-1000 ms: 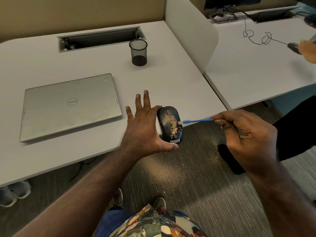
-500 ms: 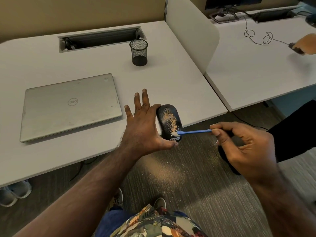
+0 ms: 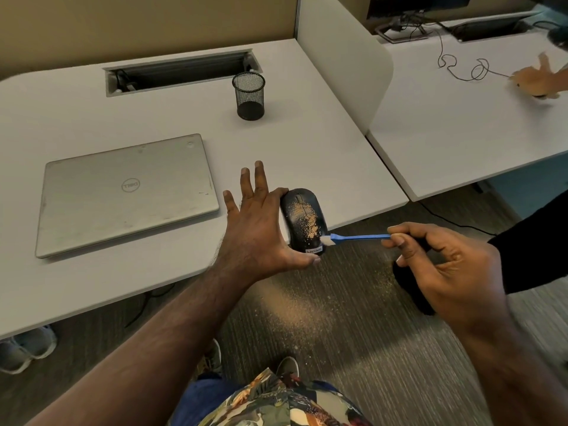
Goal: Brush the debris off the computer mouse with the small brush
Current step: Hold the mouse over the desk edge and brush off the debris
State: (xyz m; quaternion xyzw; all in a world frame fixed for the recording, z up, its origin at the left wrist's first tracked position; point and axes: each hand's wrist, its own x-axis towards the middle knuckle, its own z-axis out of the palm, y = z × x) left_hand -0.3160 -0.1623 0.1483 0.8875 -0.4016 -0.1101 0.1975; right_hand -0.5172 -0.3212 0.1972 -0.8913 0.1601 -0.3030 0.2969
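Note:
A black computer mouse [image 3: 304,221] lies at the front edge of the white desk [image 3: 172,124], dusted with tan debris across its top. My left hand [image 3: 261,232] braces it from the left, thumb hooked around its near end, the other fingers spread on the desk. My right hand [image 3: 442,269] pinches the thin blue handle of a small brush [image 3: 353,238]. Its white bristle tip touches the lower right side of the mouse, just off the desk edge.
A closed silver laptop [image 3: 126,192] lies to the left. A black mesh pen cup [image 3: 249,95] stands behind. Tan debris is scattered on the carpet [image 3: 307,305] below the mouse. A divider panel [image 3: 344,66] separates a second desk, where another person's hand [image 3: 541,81] rests.
The brush tip went down the mouse's right side from the middle to its lower part, and my right hand dropped with it. The left hand stayed on the mouse.

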